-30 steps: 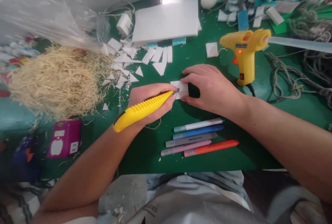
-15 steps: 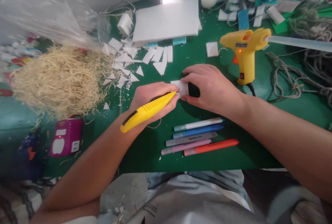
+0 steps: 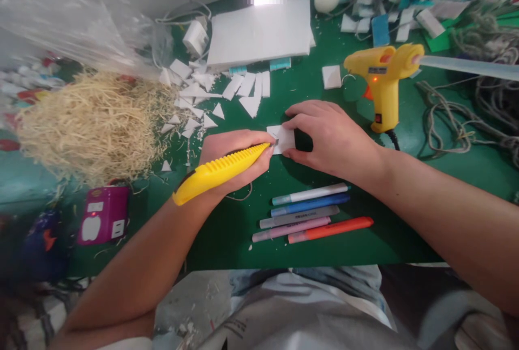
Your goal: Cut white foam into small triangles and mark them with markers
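a green table (image 3: 227,244) carries five pens (image 3: 310,205), a yellow glue gun (image 3: 387,96) and white scraps (image 3: 246,86).

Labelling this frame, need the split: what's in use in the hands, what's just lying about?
In use:
- yellow cutter, in the left hand
- small white piece, under the blade, steadied by the right hand

Lying about, apparently:
- glue gun, indicator lit
- five markers
- white offcuts
- white sheets
- straw-like pile
- purple box

Yellow knife (image 3: 221,174) — drawn back leftward
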A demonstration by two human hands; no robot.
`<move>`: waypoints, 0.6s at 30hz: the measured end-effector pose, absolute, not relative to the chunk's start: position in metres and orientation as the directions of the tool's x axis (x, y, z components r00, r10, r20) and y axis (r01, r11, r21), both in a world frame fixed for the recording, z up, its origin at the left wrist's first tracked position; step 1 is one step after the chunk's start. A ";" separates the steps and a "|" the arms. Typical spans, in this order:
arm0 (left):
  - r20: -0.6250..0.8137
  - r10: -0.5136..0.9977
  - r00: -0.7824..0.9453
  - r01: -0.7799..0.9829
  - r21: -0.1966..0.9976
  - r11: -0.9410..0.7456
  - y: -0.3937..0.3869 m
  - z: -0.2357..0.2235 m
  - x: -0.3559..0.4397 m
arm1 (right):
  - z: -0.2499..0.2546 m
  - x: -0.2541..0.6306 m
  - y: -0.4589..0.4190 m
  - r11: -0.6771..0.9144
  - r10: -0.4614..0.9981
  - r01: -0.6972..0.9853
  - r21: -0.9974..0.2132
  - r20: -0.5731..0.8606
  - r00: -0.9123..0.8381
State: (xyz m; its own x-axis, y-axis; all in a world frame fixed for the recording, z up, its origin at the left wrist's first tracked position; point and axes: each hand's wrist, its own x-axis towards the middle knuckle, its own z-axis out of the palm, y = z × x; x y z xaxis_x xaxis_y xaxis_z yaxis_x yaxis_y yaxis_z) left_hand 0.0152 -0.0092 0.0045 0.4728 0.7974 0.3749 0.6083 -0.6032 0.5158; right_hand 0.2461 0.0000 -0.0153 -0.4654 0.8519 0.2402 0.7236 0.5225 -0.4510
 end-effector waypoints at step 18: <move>0.365 0.776 0.514 0.586 0.512 -0.629 -0.008 0.005 0.016 | -0.012 0.246 -0.001 0.506 0.861 0.731 -0.458 0.213 -0.462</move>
State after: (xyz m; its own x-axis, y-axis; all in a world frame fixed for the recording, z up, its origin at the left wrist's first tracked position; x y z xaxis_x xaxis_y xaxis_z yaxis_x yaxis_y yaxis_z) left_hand 0.0159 -0.0082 0.0046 0.5142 0.7761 0.3651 0.5858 -0.6287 0.5115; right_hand 0.2462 -0.0006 -0.0119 -0.4624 0.8608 0.2125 0.7309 0.5057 -0.4583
